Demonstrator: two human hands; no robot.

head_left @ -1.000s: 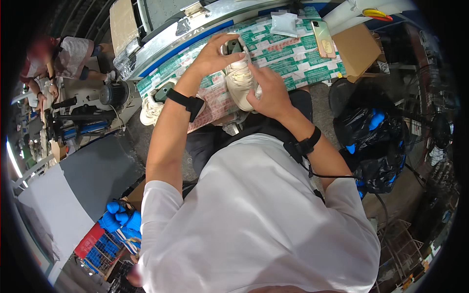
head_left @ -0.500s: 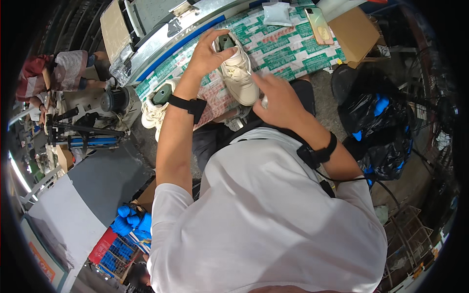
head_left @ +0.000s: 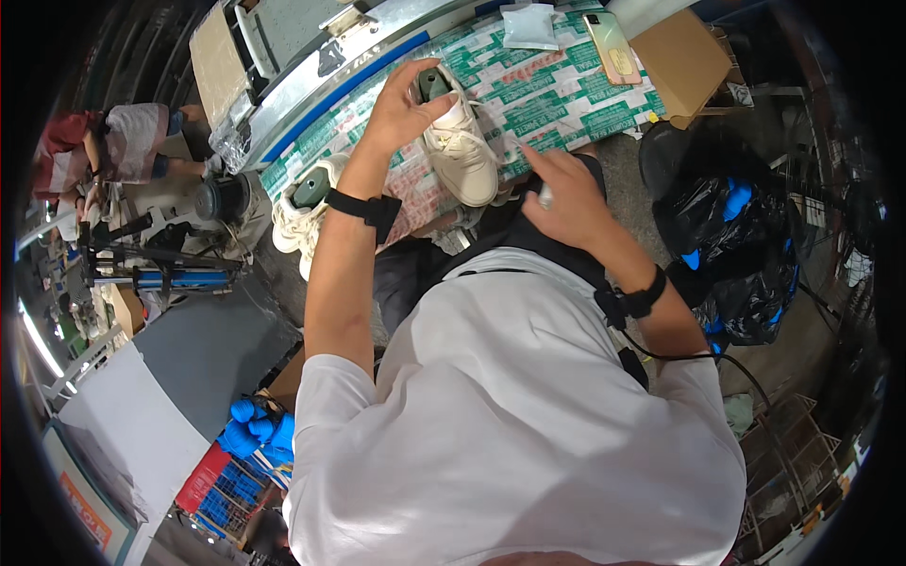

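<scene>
A cream lace-up sneaker point(head_left: 462, 168) with a dark green insert in its opening lies toe toward me on the taped bench top point(head_left: 528, 90). My left hand point(head_left: 401, 111) grips its heel and collar, thumb on one side and fingers round the other. To the right of the shoe and apart from it, my right hand point(head_left: 569, 196) is closed round a small pale, shiny thing. Only bits of that thing show, too little to name it. A second cream sneaker point(head_left: 300, 215) with a green insert sits left of my left forearm.
A white packet point(head_left: 530, 26) and a phone point(head_left: 613, 49) lie at the bench's far side. Beyond its right end are a cardboard box point(head_left: 681, 61) and black plastic bags point(head_left: 741, 250). A metal machine edge with a blue strip point(head_left: 344, 97) borders the far left. Another person point(head_left: 137, 141) is at left.
My right hand has drawn back from the shoe, to the right and a little toward me. My left hand keeps its hold on the sneaker, almost unmoved.
</scene>
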